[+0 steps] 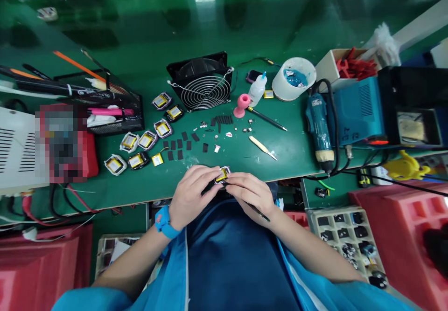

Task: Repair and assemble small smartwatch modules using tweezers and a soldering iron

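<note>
Both hands meet at the near edge of the green bench. My left hand [193, 192], with a blue wristband, pinches a small device with a yellow battery [221, 175]. My right hand [249, 190] closes on the same device from the right and also holds a thin dark tool [259, 212] that sticks out under the palm. Several like devices with yellow batteries [146, 139] lie in a loose row to the left. Small black pads [180, 144] and tiny parts are scattered just beyond my hands.
A black fan [205, 82] stands at the bench's middle. A pink stand [241, 104], glue bottle [258, 88], white cup [294, 79] and blue electric screwdriver [318, 124] lie to the right. A mesh pen holder [115, 103] sits left. A parts tray [346, 236] sits below right.
</note>
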Available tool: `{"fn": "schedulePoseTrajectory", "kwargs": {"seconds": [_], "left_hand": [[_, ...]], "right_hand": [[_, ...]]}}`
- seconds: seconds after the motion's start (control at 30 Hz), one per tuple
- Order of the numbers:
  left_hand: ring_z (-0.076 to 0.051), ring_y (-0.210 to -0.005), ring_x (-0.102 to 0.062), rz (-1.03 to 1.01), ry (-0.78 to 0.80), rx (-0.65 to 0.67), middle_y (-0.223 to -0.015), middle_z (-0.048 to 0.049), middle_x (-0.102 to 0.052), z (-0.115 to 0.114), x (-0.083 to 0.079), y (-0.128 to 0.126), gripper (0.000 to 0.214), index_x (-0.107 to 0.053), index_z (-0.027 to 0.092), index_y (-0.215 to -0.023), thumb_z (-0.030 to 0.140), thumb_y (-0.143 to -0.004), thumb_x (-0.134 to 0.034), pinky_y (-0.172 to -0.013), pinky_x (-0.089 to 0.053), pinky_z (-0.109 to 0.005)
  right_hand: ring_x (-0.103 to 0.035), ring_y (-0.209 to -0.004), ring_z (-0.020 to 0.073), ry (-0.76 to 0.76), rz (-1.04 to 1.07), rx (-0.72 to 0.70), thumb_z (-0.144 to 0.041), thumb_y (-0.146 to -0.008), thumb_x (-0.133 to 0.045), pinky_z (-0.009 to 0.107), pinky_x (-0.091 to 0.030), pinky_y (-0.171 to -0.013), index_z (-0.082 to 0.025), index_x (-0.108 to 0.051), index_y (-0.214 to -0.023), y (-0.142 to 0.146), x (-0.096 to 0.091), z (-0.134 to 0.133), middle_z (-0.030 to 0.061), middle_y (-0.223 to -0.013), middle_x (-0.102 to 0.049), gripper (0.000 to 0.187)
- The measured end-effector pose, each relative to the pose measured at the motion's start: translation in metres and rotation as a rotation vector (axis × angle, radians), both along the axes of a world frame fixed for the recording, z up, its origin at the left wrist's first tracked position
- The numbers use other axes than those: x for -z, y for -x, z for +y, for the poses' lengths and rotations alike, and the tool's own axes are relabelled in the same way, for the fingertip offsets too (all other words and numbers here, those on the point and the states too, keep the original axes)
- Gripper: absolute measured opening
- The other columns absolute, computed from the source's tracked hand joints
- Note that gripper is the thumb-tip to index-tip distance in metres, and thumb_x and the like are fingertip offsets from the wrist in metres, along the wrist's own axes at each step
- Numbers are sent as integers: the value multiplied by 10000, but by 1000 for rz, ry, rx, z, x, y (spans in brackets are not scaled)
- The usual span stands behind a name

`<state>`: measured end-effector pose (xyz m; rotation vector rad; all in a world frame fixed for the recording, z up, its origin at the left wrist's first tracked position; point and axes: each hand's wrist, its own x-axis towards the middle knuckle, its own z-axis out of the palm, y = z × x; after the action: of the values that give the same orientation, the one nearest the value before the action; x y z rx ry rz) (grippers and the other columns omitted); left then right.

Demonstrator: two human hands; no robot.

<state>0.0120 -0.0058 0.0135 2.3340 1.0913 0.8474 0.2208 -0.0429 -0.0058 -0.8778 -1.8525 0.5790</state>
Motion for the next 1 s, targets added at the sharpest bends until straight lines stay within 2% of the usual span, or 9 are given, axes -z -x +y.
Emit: {"fn": "schedulePoseTrajectory", "kwargs": {"seconds": [0.07, 0.23, 0.37, 0.47, 0.63, 0.73, 0.87, 0.93, 1.0], "left_hand": [[-203, -1002, -709, 71, -63, 47, -1114, -77, -771, 3, -2, 2, 234, -655, 189, -1209, 187, -976, -661, -899, -609, -366], [-227, -952, -729, 265, -346, 172, -1074, -102, -780, 8, -7, 3, 264, -644, 138, -1221, 136, -958, -652, -855, -628, -365], [-253, -1002, -733, 341, -412, 197, -1103, -131, -771, 8, -8, 3, 288, -640, 107, -1247, 108, -959, -624, -891, -622, -370], [-257, -1033, -725, 307, -357, 204, -1101, -130, -766, 11, -6, 5, 289, -649, 117, -1243, 84, -959, -610, -894, -616, -365], [-237, -1176, -695, 111, -135, 260, -1150, -105, -758, 22, -2, 5, 256, -664, 167, -1170, 52, -948, -614, -998, -598, -375], [-201, -1144, -719, 39, -3, 238, -1153, -77, -767, 25, -1, 2, 243, -673, 186, -1138, 49, -947, -613, -1006, -593, -347], [-182, -994, -743, 20, 42, 134, -1047, -50, -775, 26, -5, -4, 181, -692, 203, -1093, 102, -960, -622, -892, -603, -312], [-174, -938, -730, 30, 65, 99, -1008, -41, -766, 26, -9, -6, 160, -692, 210, -1085, 124, -969, -623, -848, -592, -302], [-170, -910, -711, 42, 88, 88, -985, -35, -751, 26, -12, -8, 162, -693, 214, -1096, 135, -977, -616, -824, -578, -299]], "right_hand": [[-729, -1124, 262, 6, 3, -11, -57, -976, -599, 453, -661, -913, -155, -677, -1214, -2, 1, 0, 161, -1076, -764, 269], [-716, -1147, 253, 28, 9, -30, -56, -981, -582, 449, -649, -935, -153, -680, -1187, -5, 5, -1, 155, -1086, -763, 248], [-724, -1132, 244, 54, 37, -23, -74, -982, -583, 425, -643, -940, -156, -695, -1161, -6, 4, 0, 143, -1084, -769, 226], [-724, -1128, 234, 63, 51, -14, -85, -982, -589, 402, -638, -942, -161, -700, -1140, -6, 4, 1, 132, -1078, -771, 207], [-733, -1081, 219, 102, 122, -30, -83, -981, -601, 395, -626, -959, -157, -711, -1082, -6, 0, 3, 124, -1035, -776, 167], [-742, -1027, 206, 236, 239, -6, -105, -975, -633, 385, -626, -928, -177, -725, -1023, -9, -6, 7, 91, -962, -780, 126], [-751, -934, 188, 474, 380, 92, -224, -970, -681, 351, -625, -862, -188, -731, -937, -23, -13, 19, 69, -942, -771, 70], [-742, -855, 170, 531, 405, 135, -270, -964, -697, 316, -620, -801, -186, -728, -916, -31, -17, 25, 53, -896, -762, 102], [-736, -826, 166, 567, 412, 111, -285, -963, -699, 300, -616, -767, -183, -726, -916, -35, -20, 27, 46, -875, -757, 116]]}}
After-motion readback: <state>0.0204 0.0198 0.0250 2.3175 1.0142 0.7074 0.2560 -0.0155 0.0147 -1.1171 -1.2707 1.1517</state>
